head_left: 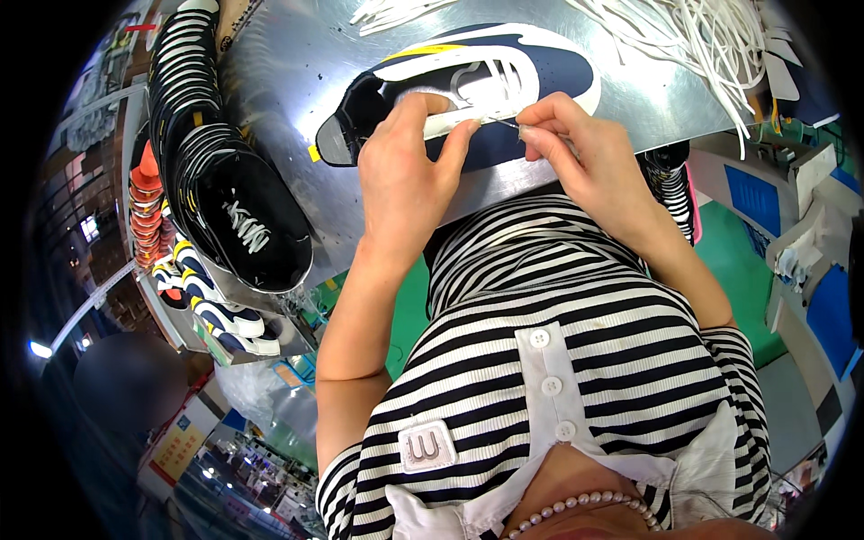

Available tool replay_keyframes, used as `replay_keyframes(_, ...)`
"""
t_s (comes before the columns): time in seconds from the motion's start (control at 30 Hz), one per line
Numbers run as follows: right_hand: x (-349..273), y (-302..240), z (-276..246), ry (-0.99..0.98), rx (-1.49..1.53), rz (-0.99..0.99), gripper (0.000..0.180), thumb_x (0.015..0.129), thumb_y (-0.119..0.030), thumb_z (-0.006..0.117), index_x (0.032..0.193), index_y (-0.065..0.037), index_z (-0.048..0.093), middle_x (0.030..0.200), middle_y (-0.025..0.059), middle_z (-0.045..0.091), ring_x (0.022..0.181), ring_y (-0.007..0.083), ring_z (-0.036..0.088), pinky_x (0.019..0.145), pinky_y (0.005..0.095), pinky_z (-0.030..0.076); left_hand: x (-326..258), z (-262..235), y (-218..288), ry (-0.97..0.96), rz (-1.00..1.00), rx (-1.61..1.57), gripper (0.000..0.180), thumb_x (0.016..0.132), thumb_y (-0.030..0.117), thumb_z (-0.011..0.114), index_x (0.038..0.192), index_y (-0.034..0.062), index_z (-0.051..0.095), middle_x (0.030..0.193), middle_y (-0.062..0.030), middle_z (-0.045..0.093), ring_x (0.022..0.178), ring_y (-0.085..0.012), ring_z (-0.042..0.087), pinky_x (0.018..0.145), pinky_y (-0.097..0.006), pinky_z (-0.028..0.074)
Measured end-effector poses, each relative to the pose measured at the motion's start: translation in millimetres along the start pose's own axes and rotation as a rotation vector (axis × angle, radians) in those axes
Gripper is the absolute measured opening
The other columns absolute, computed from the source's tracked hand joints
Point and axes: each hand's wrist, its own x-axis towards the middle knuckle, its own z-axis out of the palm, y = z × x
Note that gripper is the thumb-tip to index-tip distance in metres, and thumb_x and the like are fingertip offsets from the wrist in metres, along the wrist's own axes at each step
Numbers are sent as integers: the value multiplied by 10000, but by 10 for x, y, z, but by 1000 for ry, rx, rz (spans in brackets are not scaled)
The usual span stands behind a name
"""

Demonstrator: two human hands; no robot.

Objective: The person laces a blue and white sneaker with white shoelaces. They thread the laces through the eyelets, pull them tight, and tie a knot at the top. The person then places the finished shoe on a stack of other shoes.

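A navy, white and yellow shoe upper (562,74) lies on its side on the metal table, its toe toward the right. White lace runs in rows across its opening. My left hand (403,171) is closed on the near edge of the opening, fingers reaching inside and thumb outside along the eyelet strip. Just right of it, the thumb and forefinger of my right hand (580,148) pinch a thin, needle-like tool (504,122). Its tip meets the eyelet strip close to my left thumb; whether it passes through a hole cannot be made out.
Loose white laces (693,45) are heaped at the table's far right, some hanging over the edge. A long row of nested black shoe uppers (243,216) stands at the left. Beyond it are navy-and-white uppers (220,310) and orange ones (146,211). The metal table (306,54) ends before my body.
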Motion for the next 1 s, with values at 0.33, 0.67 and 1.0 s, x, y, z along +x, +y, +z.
replay_keyframes(0.33,95,-14,110,-25,34,116,143,949,-134,576,991,1,554,745,114,678,678,224,672,620,334,502,-38,32,-114,-40,37,-192,232,803,164,778,934,18,652,789,-136,676,656,-300,648,590,-345,491)
replay_keyframes(0.67,172,-147,-305,-172,-297,173,218,886,-232,670,966,-40,604,731,95,654,598,213,640,548,339,471,-186,15,-173,17,266,-16,218,788,76,777,929,29,617,775,-123,634,637,-297,606,569,-351,472)
replay_keyframes(1.0,563,-211,-15,-392,-370,-241,197,858,-101,645,1044,-38,662,771,124,683,674,239,649,637,317,499,-271,34,-235,69,517,1,247,738,15,775,875,46,571,723,-85,569,612,-265,563,532,-353,444)
